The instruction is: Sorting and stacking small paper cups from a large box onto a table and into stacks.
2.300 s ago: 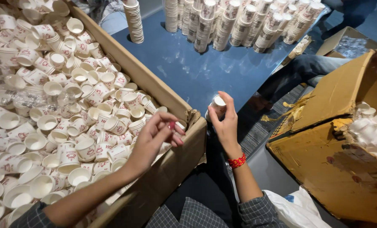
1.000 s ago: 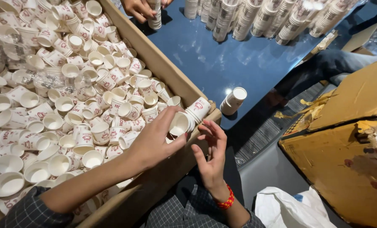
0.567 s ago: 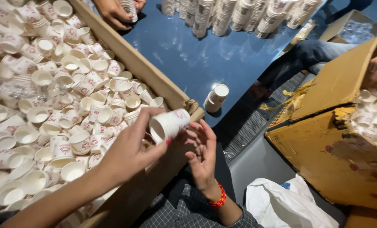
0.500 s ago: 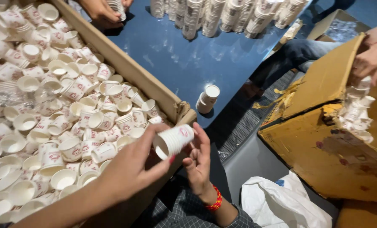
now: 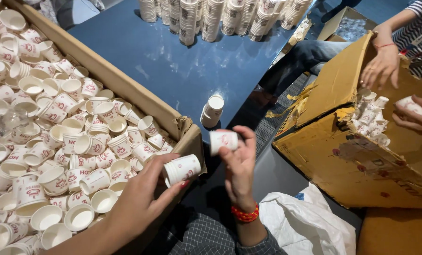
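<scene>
Over the corner of the long cardboard box of loose cups (image 5: 126, 89): left hand (image 5: 140, 198) closed around one small white paper cup with red print (image 5: 181, 169); right hand (image 5: 239, 165) pinching a second like cup (image 5: 223, 140) at fingertips, above the dark blue table (image 5: 187, 66).

Your one view comes from the camera on your head, tilted steeply down and forward over your hands, close in. It takes in the cardboard box (image 5: 126, 89) at your left and the blue bench (image 5: 192, 66) ahead.
</scene>
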